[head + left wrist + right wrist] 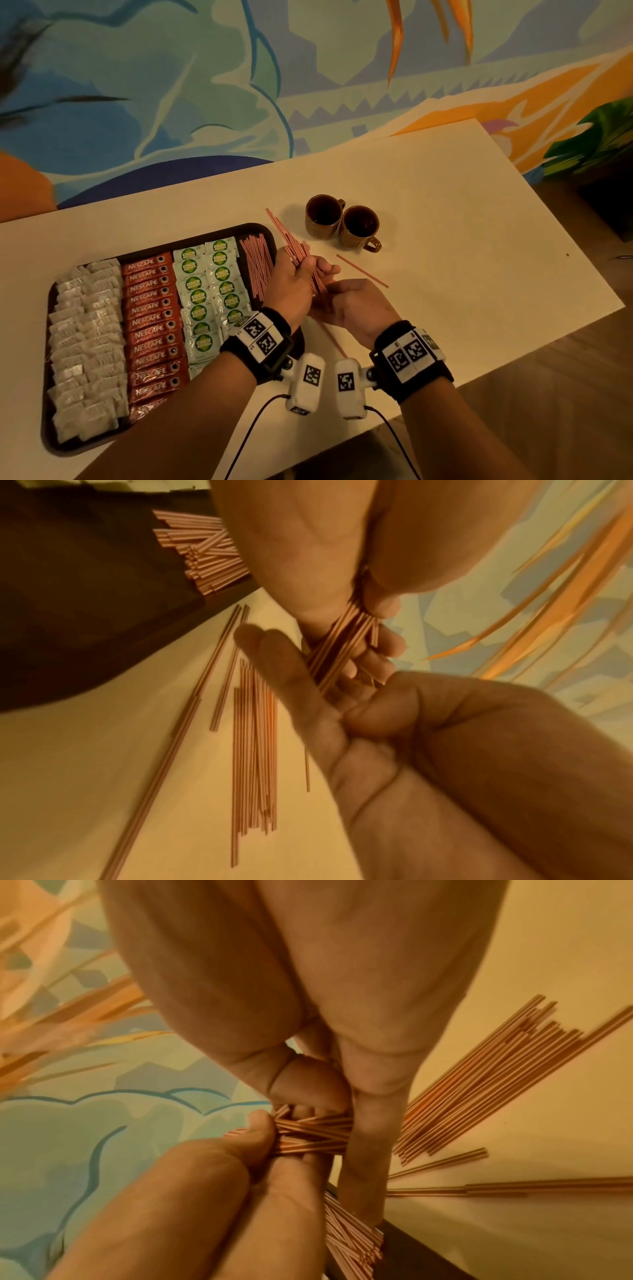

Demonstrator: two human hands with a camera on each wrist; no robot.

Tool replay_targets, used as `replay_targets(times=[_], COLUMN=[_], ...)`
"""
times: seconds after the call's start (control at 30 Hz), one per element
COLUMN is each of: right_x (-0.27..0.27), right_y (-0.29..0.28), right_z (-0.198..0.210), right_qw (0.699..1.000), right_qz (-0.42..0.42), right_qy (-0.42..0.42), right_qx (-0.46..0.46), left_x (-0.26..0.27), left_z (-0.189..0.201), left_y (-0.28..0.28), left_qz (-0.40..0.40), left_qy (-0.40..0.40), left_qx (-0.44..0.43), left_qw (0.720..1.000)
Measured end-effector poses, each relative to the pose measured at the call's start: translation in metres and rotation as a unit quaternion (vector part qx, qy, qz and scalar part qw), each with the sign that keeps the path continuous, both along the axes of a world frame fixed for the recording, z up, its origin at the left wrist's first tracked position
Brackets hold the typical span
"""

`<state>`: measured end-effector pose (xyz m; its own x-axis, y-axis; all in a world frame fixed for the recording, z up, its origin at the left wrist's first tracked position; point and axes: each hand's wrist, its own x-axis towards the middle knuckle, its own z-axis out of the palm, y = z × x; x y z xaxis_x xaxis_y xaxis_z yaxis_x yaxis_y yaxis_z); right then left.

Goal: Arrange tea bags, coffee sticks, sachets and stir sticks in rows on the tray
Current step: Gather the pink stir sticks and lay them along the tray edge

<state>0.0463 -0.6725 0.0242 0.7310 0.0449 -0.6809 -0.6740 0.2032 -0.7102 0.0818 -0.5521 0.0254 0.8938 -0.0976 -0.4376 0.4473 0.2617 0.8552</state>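
My left hand (pixel 318 267) grips a bundle of pink stir sticks (pixel 287 236) just right of the dark tray (pixel 46 359); thumb and fingers pinch the bundle (pixel 308 1134). My right hand (pixel 346 298) lies against the bundle's near end, its fingers (pixel 260 647) fairly straight and its thumb folded. The tray holds rows of white tea bags (pixel 85 342), red coffee sticks (pixel 154 325), green-and-white sachets (pixel 209 291) and stir sticks (pixel 258 263). Loose stir sticks (pixel 253 750) lie on the table under my hands, and one stick (pixel 363 270) lies apart to the right.
Two brown cups (pixel 323 216) (pixel 359 226) stand on the cream table (pixel 462 222) just beyond my hands. A painted wall runs behind the table, and the table's right edge drops to a wooden floor. Cables hang from both wrist cameras near the front edge.
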Motion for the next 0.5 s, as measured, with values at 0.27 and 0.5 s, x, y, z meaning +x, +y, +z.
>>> replay_targets(times=[0.27, 0.5], right_x=[-0.002, -0.024], right_y=[-0.007, -0.002], right_z=[0.003, -0.028], right_qw=[0.996, 0.807], right_qz=[0.020, 0.338], right_qy=[0.019, -0.001], right_qx=[-0.080, -0.485], left_x=[0.007, 0.018], left_z=[-0.002, -0.007], left_y=[0.009, 0.031], left_qz=[-0.006, -0.040], left_qy=[0.016, 0.030], left_qx=[-0.043, 0.042], left_qw=[0.999, 0.998])
